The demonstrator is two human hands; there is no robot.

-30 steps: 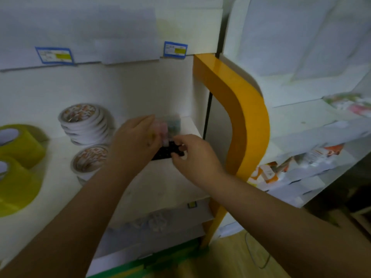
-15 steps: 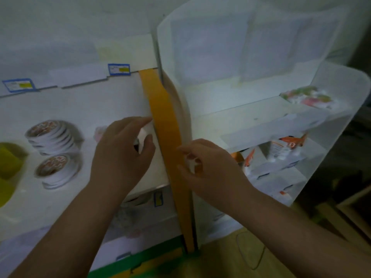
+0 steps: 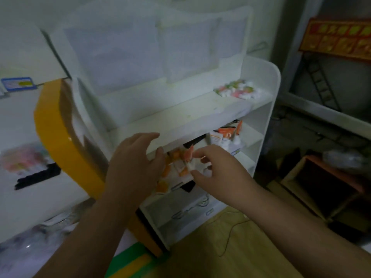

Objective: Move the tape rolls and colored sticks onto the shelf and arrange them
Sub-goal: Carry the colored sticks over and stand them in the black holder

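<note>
Left hand (image 3: 136, 157) spread, holding nothing. Right hand (image 3: 216, 169) loosely curled near orange packets (image 3: 180, 157); grip unclear. Packets look light, flimsy: pinch an edge.

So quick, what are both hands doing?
Left hand: open, fingers spread, holding nothing.
Right hand: fingers curled near small orange packets; grip cannot be told.

An orange curved panel (image 3: 60, 141) forms the side of the left display, with a blue price label (image 3: 18, 83) above it to the left. In the background at right a red sign with yellow markings (image 3: 337, 40) hangs on the wall, and a dark open wooden box (image 3: 325, 187) stands on the floor. A thin cord (image 3: 230, 233) lies across the wooden floor (image 3: 230, 257), next to a green and yellow strip (image 3: 132, 261).
</note>
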